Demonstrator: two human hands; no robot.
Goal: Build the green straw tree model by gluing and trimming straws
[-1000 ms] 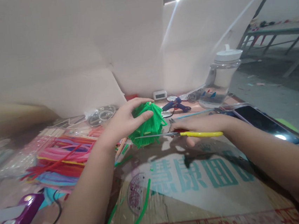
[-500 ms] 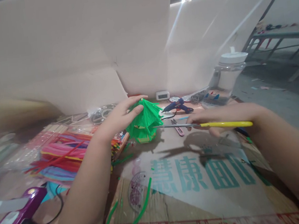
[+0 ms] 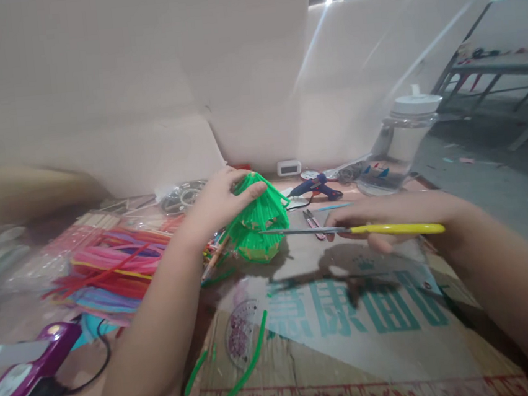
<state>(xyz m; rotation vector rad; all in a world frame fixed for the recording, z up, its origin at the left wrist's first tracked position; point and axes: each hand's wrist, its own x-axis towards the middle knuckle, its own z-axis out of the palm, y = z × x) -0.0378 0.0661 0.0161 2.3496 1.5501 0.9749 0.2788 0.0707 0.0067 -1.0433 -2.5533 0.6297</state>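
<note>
My left hand (image 3: 220, 201) grips the top of a green cone-shaped piece made of pipe cleaners (image 3: 257, 222), tilting it above the cardboard (image 3: 353, 345). My right hand (image 3: 378, 217) is closed on yellow-handled scissors (image 3: 365, 230). Their blades point left and reach the lower edge of the green piece.
A pile of coloured pipe cleaners (image 3: 107, 269) lies to the left, with a purple glue gun (image 3: 29, 376) nearer me. Behind are a blue glue gun (image 3: 316, 186), small snips (image 3: 313, 223), a clear jar with white lid (image 3: 403, 141) and white boards. Green offcuts (image 3: 243, 374) lie on the cardboard.
The green piece has tilted so its base faces the scissors. The scissors moved slightly left and their blades now touch the piece's lower edge.
</note>
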